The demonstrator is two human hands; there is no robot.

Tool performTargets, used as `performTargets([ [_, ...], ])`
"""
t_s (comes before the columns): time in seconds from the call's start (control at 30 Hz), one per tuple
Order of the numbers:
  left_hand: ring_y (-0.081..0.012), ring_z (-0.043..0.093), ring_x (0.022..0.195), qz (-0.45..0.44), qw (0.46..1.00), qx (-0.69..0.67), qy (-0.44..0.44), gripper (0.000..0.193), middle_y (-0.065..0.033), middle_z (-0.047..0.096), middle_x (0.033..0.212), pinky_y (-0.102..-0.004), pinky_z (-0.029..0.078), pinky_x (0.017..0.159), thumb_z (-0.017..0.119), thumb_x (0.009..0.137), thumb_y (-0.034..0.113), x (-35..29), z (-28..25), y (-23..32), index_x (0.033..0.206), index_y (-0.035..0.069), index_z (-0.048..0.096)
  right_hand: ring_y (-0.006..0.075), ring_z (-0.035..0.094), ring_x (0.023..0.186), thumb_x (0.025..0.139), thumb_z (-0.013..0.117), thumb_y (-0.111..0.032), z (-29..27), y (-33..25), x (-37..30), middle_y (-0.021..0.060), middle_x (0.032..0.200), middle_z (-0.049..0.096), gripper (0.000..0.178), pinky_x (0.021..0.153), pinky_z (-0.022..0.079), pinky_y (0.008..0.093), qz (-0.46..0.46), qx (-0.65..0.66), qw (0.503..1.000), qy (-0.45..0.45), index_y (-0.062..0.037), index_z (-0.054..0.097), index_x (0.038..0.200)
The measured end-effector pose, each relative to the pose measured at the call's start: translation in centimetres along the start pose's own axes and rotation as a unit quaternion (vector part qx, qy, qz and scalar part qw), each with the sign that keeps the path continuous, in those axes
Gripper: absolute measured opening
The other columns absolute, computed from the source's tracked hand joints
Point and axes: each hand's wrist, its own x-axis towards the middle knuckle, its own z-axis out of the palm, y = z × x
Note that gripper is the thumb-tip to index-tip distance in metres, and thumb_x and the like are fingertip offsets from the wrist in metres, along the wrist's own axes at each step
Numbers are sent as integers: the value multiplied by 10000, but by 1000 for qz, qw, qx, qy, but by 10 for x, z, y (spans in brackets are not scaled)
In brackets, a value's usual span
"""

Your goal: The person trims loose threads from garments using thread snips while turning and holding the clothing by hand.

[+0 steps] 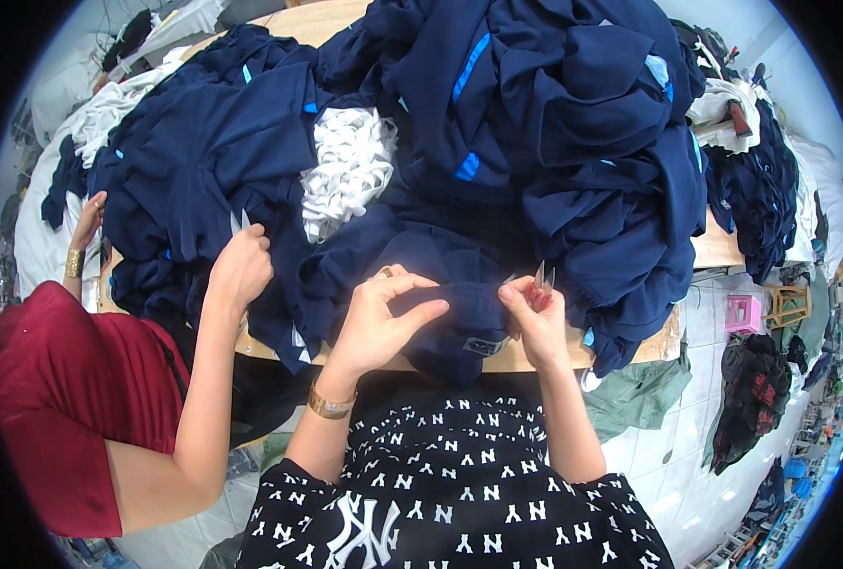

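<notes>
One wooden table (307, 27), as I watch from far, carries a big heap of navy clothes (583, 104). Left of this heap is a co-worker in a dark red shirt (89, 379). At the heap's near edge is a navy garment (469, 313). Left of the heap lies a bundle of white strips (348, 175). Before the heap, my left hand (379, 322) touches the garment's band; I cannot tell whether it pinches. My right hand (535, 322) pinches the band's other end, also keeping red-handled thread snips (541, 298), blades upward. Between the hands shows a small printed label (485, 346).
</notes>
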Motion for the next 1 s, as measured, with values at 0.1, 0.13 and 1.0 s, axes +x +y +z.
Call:
performTargets([
  [0.1, -65, 550, 854, -94, 957, -274, 3, 145, 6, 635, 893, -210, 439, 779, 668, 853, 82, 2, 7, 0, 962, -11, 643, -7, 404, 536, 841, 716, -162, 12, 19, 4, -76, 617, 519, 168, 495, 312, 164, -61, -52, 997, 22, -22, 634, 797],
  [0.13, -55, 544, 856, -94, 943, -318, 1, 143, 9, 633, 907, -206, 438, 770, 651, 869, 88, 2, 12, -3, 972, -10, 636, -6, 401, 581, 838, 716, -137, 19, 19, 1, -78, 654, 525, 152, 533, 319, 166, -42, -47, 998, 21, -12, 633, 808],
  [1.0, -149, 616, 810, -28, 987, -154, 35, 134, -81, 653, 888, -280, 473, 725, 594, 883, 95, -3, 30, -6, 964, -11, 597, 75, 607, 569, 831, 639, -11, 35, -17, -9, 77, 705, 668, 127, 514, 452, 207, -237, -287, 928, -22, -8, 654, 958],
])
